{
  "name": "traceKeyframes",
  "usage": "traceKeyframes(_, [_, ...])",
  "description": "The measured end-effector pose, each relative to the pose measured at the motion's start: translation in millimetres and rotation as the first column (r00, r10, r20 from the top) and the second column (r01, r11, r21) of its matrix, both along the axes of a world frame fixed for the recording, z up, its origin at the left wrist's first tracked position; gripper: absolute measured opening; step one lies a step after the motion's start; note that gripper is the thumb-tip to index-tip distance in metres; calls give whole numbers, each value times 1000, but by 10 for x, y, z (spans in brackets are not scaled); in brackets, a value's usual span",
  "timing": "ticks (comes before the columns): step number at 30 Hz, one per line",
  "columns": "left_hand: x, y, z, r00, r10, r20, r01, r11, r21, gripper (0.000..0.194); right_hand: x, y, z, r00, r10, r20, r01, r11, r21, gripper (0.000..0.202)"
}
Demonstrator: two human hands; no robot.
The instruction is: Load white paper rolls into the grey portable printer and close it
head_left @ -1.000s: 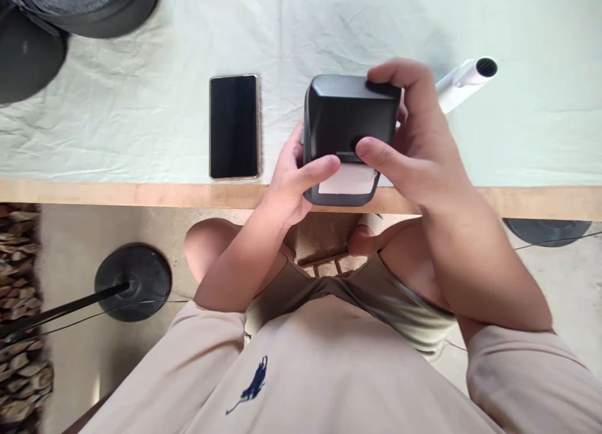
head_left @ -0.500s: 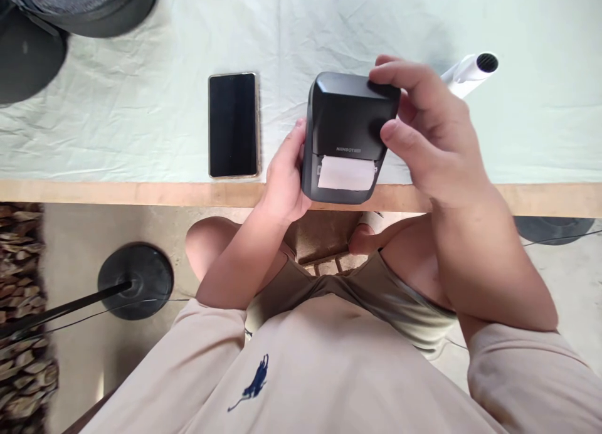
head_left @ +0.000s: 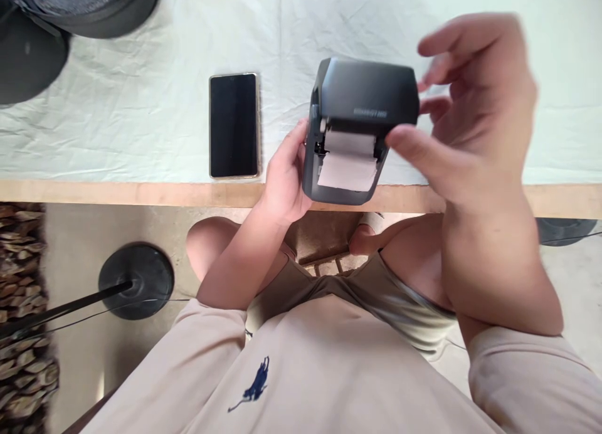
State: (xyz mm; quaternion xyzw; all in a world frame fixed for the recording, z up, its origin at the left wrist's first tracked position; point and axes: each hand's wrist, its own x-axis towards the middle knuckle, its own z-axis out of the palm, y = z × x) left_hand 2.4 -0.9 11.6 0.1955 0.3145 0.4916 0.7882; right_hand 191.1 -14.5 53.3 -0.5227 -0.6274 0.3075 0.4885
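Just left of the left hand (head_left: 286,180) there's a phone (head_left: 234,125) lying face up, screen dark. It's on a wrinkly pale green cloth (head_left: 141,114) over the counter (head_left: 117,193), bare wood along the front edge. Way up and left of that hand sits some black padded thing (head_left: 94,23), cut off, so no clue what. Down-left on the floor (head_left: 70,246): a round black base (head_left: 141,280) with a pole (head_left: 70,313), plus a second base (head_left: 564,231) below the right hand (head_left: 480,114).

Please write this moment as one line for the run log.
left hand: holding printer; right hand: at lid edge; lid: partly raised; paper: visible inside; phone: on tablecloth
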Motion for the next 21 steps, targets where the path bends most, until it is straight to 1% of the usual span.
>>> traceKeyframes(2, [19,-30,47,999,-33,31,31,999,37,45,-62,-8,42,994,-110,-3,109,983,148,26])
traceKeyframes(3, [27,-48,69,999,-31,21,30,998,47,43,-83,-5,53,991,-131,-18,132,971,200,22])
traceKeyframes(4, [34,-64,84,1000,13,-13,-12,998,58,38,-93,1,59,990,-140,-34,144,965,220,26])
traceKeyframes(5, [37,-77,90,999,8,-42,-5,997,75,30,-92,9,62,991,-131,-43,137,964,230,31])
traceKeyframes(6, [35,-85,86,997,28,-66,-22,996,87,23,-80,16,64,993,-110,-40,116,965,233,34])
traceKeyframes(7, [30,-89,74,997,12,-76,-4,995,100,21,-62,21,67,997,-80,-20,83,968,239,34])
traceKeyframes(9, [14,-88,39,997,-28,-72,37,991,125,19,-24,16,83,996,-45,75,26,971,238,25])
traceKeyframes(10, [7,-85,23,997,-45,-64,53,989,136,18,-13,7,97,987,-44,153,11,978,210,19])
traceKeyframes(12, [2,-80,1,997,-56,-59,64,987,148,15,-18,-14,131,932,-45,359,4,993,114,6])
traceKeyframes(13, [4,-79,-5,996,-54,-65,64,987,149,14,-32,-21,148,884,-39,467,6,997,73,7])
traceKeyframes(15, [8,-79,-14,994,-52,-92,65,987,147,14,-69,-23,171,769,0,639,4,1000,-4,25])
traceKeyframes(16, [6,-79,-21,993,-59,-106,75,986,152,14,-87,-18,174,717,29,696,0,999,-42,33])
traceKeyframes(18, [-7,-77,-40,988,-72,-133,94,981,167,14,-110,-3,166,649,65,758,0,996,-86,41])
traceKeyframes(20, [-29,-72,-58,985,-96,-146,122,976,182,16,-110,-1,160,628,56,776,5,997,-75,39])
traceKeyframes(21, [-40,-69,-63,984,-106,-147,132,974,185,17,-98,-10,168,634,37,772,5,999,-52,39])
